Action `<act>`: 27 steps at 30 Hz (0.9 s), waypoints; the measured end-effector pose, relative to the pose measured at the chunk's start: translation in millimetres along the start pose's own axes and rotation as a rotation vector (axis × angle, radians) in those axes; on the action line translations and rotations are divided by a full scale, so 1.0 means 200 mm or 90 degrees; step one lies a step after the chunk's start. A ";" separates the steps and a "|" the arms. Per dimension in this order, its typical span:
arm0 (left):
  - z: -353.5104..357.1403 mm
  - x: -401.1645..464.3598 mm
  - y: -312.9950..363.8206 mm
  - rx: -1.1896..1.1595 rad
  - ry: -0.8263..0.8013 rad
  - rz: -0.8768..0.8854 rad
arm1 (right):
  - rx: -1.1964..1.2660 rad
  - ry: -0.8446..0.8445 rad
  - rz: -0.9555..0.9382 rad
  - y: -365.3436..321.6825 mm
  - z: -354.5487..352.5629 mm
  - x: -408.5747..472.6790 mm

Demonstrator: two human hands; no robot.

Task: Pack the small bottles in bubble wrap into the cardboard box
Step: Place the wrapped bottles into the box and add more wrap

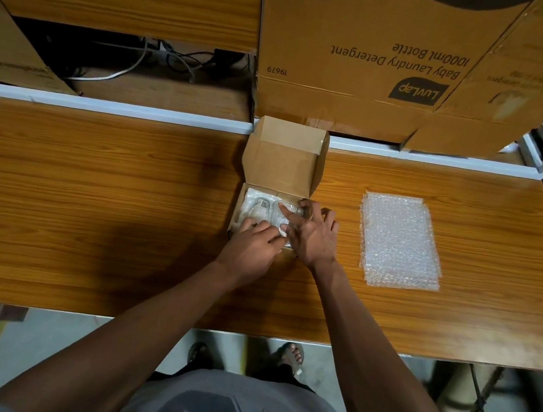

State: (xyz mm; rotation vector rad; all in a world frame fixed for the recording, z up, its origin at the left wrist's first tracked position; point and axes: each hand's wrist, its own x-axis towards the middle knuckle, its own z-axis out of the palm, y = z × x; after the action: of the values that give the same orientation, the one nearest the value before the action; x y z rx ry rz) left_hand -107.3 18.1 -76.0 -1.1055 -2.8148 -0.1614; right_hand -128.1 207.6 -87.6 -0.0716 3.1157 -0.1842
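Box: a small brown cardboard box [281,172] sits on the long wooden table [93,182], right in front of the person. Its lid stands open at the far side.

Bottles: two small clear bottles in see-through bubble wrap [262,210] lie inside the box, side by side, filling most of it.

Which way they point: the left bottle seems to lie with its long side running from the person toward the lid. Which end is the cap is too blurry to tell. The right bottle is mostly hidden under fingers.

Left hand: the left hand [251,244] rests on the near part of the left bundle, fingers curled down and pressing. It does not look closed around anything.

Right hand: the right hand [311,235] is spread out flat. One finger pushes down on the right bundle and the others hang over the right edge of the box. It grips nothing.

How they will handle: the bundles look light and squishy outside, with something hard and maybe breakable inside. The wrap is smooth plastic, so it may slip. I think it is best to hold each bundle around the middle and push softly, not hard.

Spare wrap: a flat pile of clear bubble wrap sheets [400,240] lies on the table to the right, well apart from the box.

Behind: a big brown carton with printed words [370,46] stands past the table.
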 end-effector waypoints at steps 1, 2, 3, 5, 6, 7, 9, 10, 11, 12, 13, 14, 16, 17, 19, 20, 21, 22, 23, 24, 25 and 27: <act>0.00 0.00 0.00 -0.002 -0.009 0.003 | 0.002 -0.001 -0.001 0.00 0.00 0.00; 0.00 0.00 -0.01 -0.002 -0.015 0.006 | 0.003 -0.003 -0.003 0.00 -0.01 0.00; 0.00 0.00 -0.01 -0.005 -0.022 0.010 | 0.002 -0.008 -0.006 0.00 -0.01 0.00; -0.01 0.02 -0.02 -0.023 -0.037 0.017 | -0.003 -0.009 -0.012 0.00 -0.01 0.00; -0.01 0.02 -0.03 -0.034 -0.041 0.023 | -0.008 -0.007 -0.015 0.00 -0.01 0.00; -0.01 0.02 -0.05 -0.046 -0.040 0.032 | -0.010 -0.003 -0.019 -0.01 -0.02 -0.01; -0.01 -0.01 -0.08 -0.054 -0.023 0.055 | 0.002 0.026 -0.035 -0.02 -0.02 -0.04; -0.01 -0.03 -0.11 -0.050 -0.006 0.056 | 0.016 0.052 -0.043 -0.03 -0.03 -0.07; -0.01 -0.06 -0.13 -0.051 0.014 0.042 | 0.032 0.076 -0.052 -0.03 -0.04 -0.10; -0.01 -0.10 -0.15 -0.056 0.032 0.017 | 0.045 0.092 -0.067 -0.04 -0.05 -0.13; -0.01 -0.13 -0.18 -0.059 0.044 -0.005 | 0.052 0.097 -0.089 -0.05 -0.05 -0.17; -0.01 -0.16 -0.20 -0.053 0.049 -0.017 | 0.052 0.099 -0.117 -0.05 -0.04 -0.21; -0.01 -0.21 -0.23 -0.030 0.047 -0.022 | 0.050 0.098 -0.169 -0.05 -0.01 -0.28; 0.00 -0.22 -0.25 -0.024 0.043 -0.020 | 0.054 0.098 -0.182 -0.05 0.00 -0.30; 0.00 -0.22 -0.27 -0.025 0.041 -0.009 | 0.073 0.102 -0.177 -0.05 0.02 -0.32; 0.00 -0.21 -0.27 -0.029 0.043 -0.006 | 0.077 0.103 -0.169 -0.05 0.02 -0.33; 0.00 -0.21 -0.28 -0.034 0.043 -0.004 | 0.073 0.103 -0.162 -0.06 0.01 -0.33; -0.01 -0.20 -0.29 -0.035 0.041 -0.003 | 0.065 0.106 -0.156 -0.06 0.01 -0.32; -0.01 -0.19 -0.30 -0.031 0.036 -0.001 | 0.057 0.108 -0.151 -0.06 0.00 -0.32; -0.02 -0.19 -0.30 -0.028 0.029 0.000 | 0.047 0.107 -0.146 -0.06 0.00 -0.32; -0.02 -0.19 -0.31 -0.027 0.023 0.002 | 0.036 0.104 -0.140 -0.07 -0.01 -0.32; -0.02 -0.19 -0.32 -0.035 0.014 0.008 | 0.016 0.090 -0.122 -0.08 -0.03 -0.32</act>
State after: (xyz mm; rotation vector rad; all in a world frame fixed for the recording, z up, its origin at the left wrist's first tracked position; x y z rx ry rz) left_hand -123.3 -55.5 -80.4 -1.1257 -2.7983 -0.2491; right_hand -63.9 195.0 -78.2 -0.3745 3.2439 -0.2427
